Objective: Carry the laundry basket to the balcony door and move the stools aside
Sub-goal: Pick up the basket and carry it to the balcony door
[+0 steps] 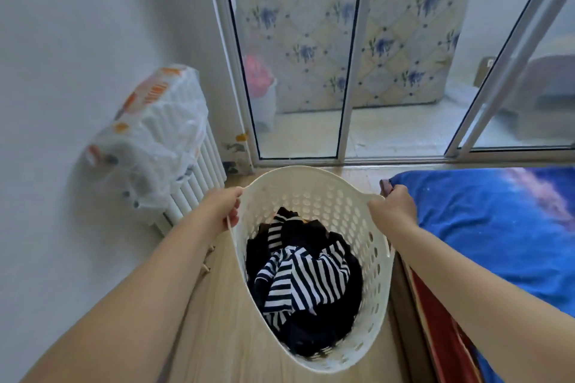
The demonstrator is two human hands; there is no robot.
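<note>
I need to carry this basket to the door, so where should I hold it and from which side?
Grip the basket at the rim on its two opposite sides, coming from above, as the left hand and right hand do now. The rim is wide and open at the top, and a two-sided hold should keep the clothes level.

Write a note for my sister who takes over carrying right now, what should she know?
Left hand: grip closed on the laundry basket rim, left side.
Right hand: grip closed on the rim, right side.
Basket holds striped and dark clothes; it is between the radiator and the blue bed, close to the balcony door.
Done: carrying almost finished.
Left: set the basket down by the door, then move the stools aside. No stools are in view.
</note>
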